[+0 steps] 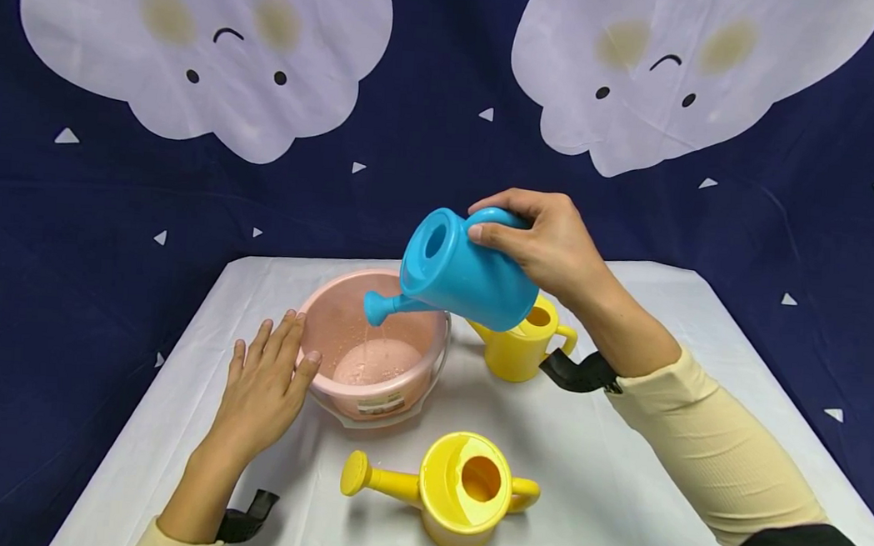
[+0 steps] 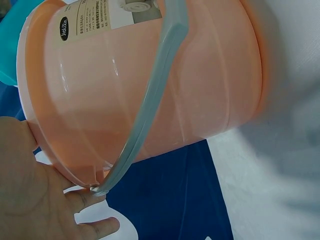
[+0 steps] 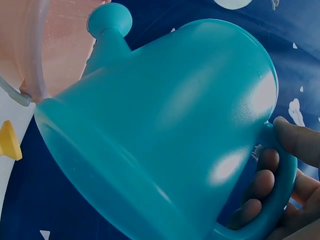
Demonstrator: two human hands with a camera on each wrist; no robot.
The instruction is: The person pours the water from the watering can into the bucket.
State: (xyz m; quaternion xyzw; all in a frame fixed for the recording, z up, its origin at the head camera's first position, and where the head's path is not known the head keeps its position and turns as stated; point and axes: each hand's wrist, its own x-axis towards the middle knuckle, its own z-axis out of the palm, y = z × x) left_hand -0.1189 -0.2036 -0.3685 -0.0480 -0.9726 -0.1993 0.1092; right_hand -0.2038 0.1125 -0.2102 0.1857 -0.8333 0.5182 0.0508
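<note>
A blue watering can (image 1: 474,275) is tilted above a pink bucket (image 1: 370,390), its spout head over the bucket's opening. Thin streams of water fall from the spout into the bucket, where some water lies at the bottom. My right hand (image 1: 552,238) grips the can by its handle; in the right wrist view the fingers curl round the handle (image 3: 282,190). At the bucket's left rim my left hand (image 1: 268,384) rests with straight fingers spread against it. The left wrist view has the bucket's grey carrying handle (image 2: 150,105) hanging down its side.
A yellow watering can (image 1: 464,492) stands on the white-covered table (image 1: 581,499) in front of the bucket, spout to the left. Another yellow watering can (image 1: 515,353) stands right of the bucket, partly behind the blue can. A dark blue cloth (image 1: 449,82) with clouds hangs behind.
</note>
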